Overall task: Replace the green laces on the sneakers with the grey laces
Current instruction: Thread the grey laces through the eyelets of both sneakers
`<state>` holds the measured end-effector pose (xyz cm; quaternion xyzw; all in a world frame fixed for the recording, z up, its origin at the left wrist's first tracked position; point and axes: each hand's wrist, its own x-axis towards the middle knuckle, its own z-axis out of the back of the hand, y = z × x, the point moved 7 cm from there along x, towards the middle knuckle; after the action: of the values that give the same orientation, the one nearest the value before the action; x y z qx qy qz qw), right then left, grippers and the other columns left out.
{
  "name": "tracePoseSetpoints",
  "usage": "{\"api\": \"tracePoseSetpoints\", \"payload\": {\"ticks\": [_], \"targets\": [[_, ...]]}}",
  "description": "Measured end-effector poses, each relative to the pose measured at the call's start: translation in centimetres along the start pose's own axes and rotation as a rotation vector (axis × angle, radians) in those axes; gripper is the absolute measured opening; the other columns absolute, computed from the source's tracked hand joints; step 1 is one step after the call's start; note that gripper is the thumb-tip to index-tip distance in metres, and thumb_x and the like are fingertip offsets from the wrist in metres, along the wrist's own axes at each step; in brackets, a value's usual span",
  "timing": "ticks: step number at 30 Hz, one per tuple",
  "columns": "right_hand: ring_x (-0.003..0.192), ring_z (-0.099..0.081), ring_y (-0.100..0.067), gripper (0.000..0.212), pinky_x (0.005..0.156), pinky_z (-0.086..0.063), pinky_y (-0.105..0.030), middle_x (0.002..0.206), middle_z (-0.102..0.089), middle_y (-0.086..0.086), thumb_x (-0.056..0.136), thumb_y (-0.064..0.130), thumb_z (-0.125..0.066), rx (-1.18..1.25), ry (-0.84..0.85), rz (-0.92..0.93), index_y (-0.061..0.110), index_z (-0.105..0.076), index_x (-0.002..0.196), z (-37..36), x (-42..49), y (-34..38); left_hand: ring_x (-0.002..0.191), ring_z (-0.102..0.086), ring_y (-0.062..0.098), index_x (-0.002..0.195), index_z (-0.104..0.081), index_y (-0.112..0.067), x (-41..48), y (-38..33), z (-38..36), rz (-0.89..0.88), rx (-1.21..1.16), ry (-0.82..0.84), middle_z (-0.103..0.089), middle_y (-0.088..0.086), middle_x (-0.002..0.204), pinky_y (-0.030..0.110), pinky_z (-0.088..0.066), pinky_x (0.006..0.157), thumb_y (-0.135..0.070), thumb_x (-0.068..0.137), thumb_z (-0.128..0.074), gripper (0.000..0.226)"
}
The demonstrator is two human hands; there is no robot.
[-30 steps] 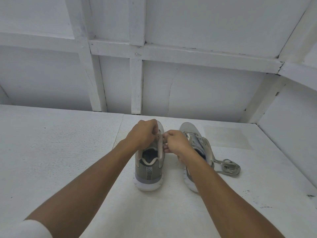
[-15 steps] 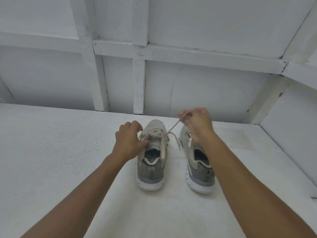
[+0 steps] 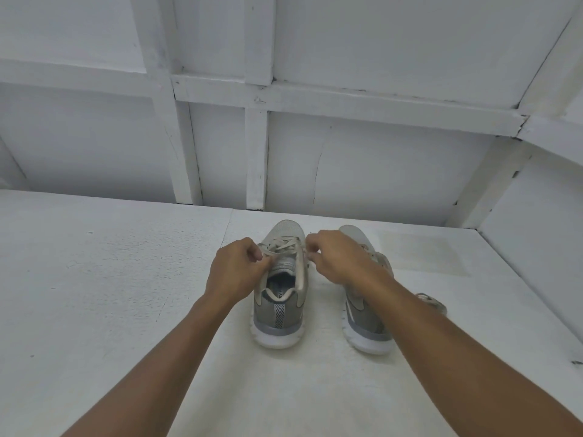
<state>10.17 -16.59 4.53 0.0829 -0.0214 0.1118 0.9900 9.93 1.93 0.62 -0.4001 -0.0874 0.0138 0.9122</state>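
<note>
Lace (image 3: 282,245), pale, is seen crossed over top eyelets of L sneaker (image 3: 277,313), just fwd of tongue. L sneaker is stood on white table (image 3: 126,294), heel toward cam, toe toward wall (image 3: 378,168). R sneaker (image 3: 359,323) is stood just beside it on the right, same heading, not touching; its mid part is hidden by R forearm.

L hand (image 3: 235,272) is placed at left side of L sneaker's lacing, fingers curled, lace pinched btw thumb and forefinger. R hand (image 3: 337,260) is placed at right side of same lacing, fingers curled, a lace strand pinched at fingertips; contact pt is small and hard to make out. Hands are near each other w/ lacing area btw them.

Loose lace (image 3: 432,302) is bunched on table right of R sneaker, partly hidden behind R forearm; its colour can't be told apart from the threaded one w/ certainty.
</note>
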Motion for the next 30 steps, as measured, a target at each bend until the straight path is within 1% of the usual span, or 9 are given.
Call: {"api": "tracePoseSetpoints", "payload": {"ticks": [4, 7, 10, 13, 16, 20, 22, 25, 30], "targets": [[0.084, -0.055, -0.02, 0.011, 0.068, -0.046, -0.033, 0.092, -0.059, 0.001, 0.091, 0.018, -0.049, 0.008, -0.098, -0.072, 0.013, -0.059, 0.09, 2.9, -0.6, -1.3, 0.08, -0.056, 0.012, 0.082, -0.056, -0.022, 0.3, -0.1, -0.1, -0.022, 0.033, 0.01, -0.059, -0.008, 0.084, 0.026, -0.04, 0.062, -0.041, 0.079, -0.075, 0.027], [0.077, -0.056, -0.018, 0.008, 0.065, -0.046, -0.032, 0.087, -0.058, 0.003, 0.085, 0.021, -0.056, 0.135, -0.079, -0.158, 0.013, -0.059, 0.084, 4.1, -0.8, -2.6, 0.096, -0.055, 0.014, 0.101, -0.056, -0.022, 0.7, -0.9, -0.5, -0.068, 0.038, 0.057, -0.059, -0.005, 0.103, 0.027, -0.044, 0.076, -0.034, 0.079, -0.075, 0.032], [0.075, -0.058, -0.02, 0.011, 0.068, -0.05, -0.033, 0.085, -0.061, 0.001, 0.082, 0.023, -0.06, 0.259, -0.044, -0.218, 0.011, -0.062, 0.083, 4.3, -1.2, -3.5, 0.113, -0.051, 0.018, 0.124, -0.055, -0.02, 1.5, -2.4, -1.0, -0.125, 0.062, 0.146, -0.056, -0.001, 0.125, 0.037, -0.046, 0.095, -0.033, 0.083, -0.07, 0.045], [0.074, -0.057, -0.019, 0.011, 0.068, -0.05, -0.032, 0.086, -0.062, 0.001, 0.083, 0.021, -0.06, 0.289, -0.029, -0.233, 0.011, -0.062, 0.083, 4.4, -1.5, -3.7, 0.122, -0.051, 0.021, 0.134, -0.052, -0.021, 2.7, -5.0, -1.8, -0.207, 0.114, 0.246, -0.057, -0.003, 0.134, 0.045, -0.04, 0.106, -0.034, 0.095, -0.054, 0.041], [0.073, -0.056, -0.018, 0.012, 0.064, -0.048, -0.029, 0.085, -0.062, -0.001, 0.083, 0.022, -0.061, 0.303, -0.03, -0.235, 0.01, -0.062, 0.083, 4.6, -1.8, -3.6, 0.124, -0.05, 0.024, 0.139, -0.047, -0.024, 3.5, -7.3, -4.0, -0.278, 0.253, 0.429, -0.057, -0.002, 0.137, 0.044, -0.038, 0.108, -0.031, 0.102, -0.039, 0.038], [0.07, -0.055, -0.019, 0.014, 0.06, -0.043, -0.028, 0.084, -0.062, -0.002, 0.083, 0.023, -0.06, 0.32, -0.044, -0.26, 0.009, -0.061, 0.08, 4.8, -2.1, -4.1, 0.125, -0.048, 0.024, 0.137, -0.05, -0.02, 4.0, -8.8, -6.2, -0.329, 0.456, 0.627, -0.054, 0.002, 0.139, 0.034, -0.038, 0.103, -0.031, 0.102, -0.04, 0.038], [0.063, -0.05, -0.016, 0.014, 0.055, -0.04, -0.026, 0.079, -0.059, -0.001, 0.083, 0.024, -0.061, 0.32, -0.039, -0.281, 0.011, -0.059, 0.076, 5.0, -2.2, -4.7, 0.123, -0.049, 0.023, 0.134, -0.054, -0.019, 4.2, -9.0, -6.5, -0.333, 0.511, 0.656, -0.055, 0.002, 0.137, 0.032, -0.038, 0.099, -0.033, 0.101, -0.042, 0.038], [0.063, -0.051, -0.016, 0.013, 0.055, -0.04, -0.026, 0.077, -0.059, -0.001, 0.084, 0.025, -0.061, 0.313, -0.017, -0.301, 0.014, -0.06, 0.076, 5.2, -2.3, -5.3, 0.122, -0.049, 0.022, 0.134, -0.054, -0.02, 4.4, -9.3, -6.3, -0.335, 0.53, 0.656, -0.055, 0.0, 0.137, 0.03, -0.037, 0.097, -0.035, 0.099, -0.046, 0.038], [0.074, -0.061, -0.017, 0.01, 0.061, -0.047, -0.028, 0.085, -0.066, -0.002, 0.085, 0.021, -0.058, 0.413, -0.021, -0.274, 0.013, -0.064, 0.082, 4.8, -2.1, -4.2, 0.11, -0.055, 0.02, 0.134, -0.051, -0.022, 4.9, -9.3, -6.0, -0.263, 0.338, 0.669, -0.062, -0.001, 0.124, 0.029, -0.043, 0.092, -0.024, 0.09, -0.063, 0.046]]}}
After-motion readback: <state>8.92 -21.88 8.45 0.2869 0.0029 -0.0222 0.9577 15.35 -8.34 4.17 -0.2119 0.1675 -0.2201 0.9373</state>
